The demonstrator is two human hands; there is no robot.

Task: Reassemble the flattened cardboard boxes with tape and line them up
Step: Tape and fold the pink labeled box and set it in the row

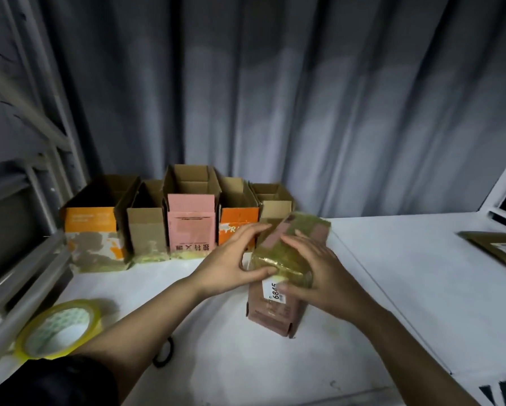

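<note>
Box point(278, 300) taping underway: left hand point(231, 265) and right hand point(316, 276) press flat-fingered; next, align with the row point(175, 221).

Grey curtain point(304, 98) behind white table point(407, 273)
</note>
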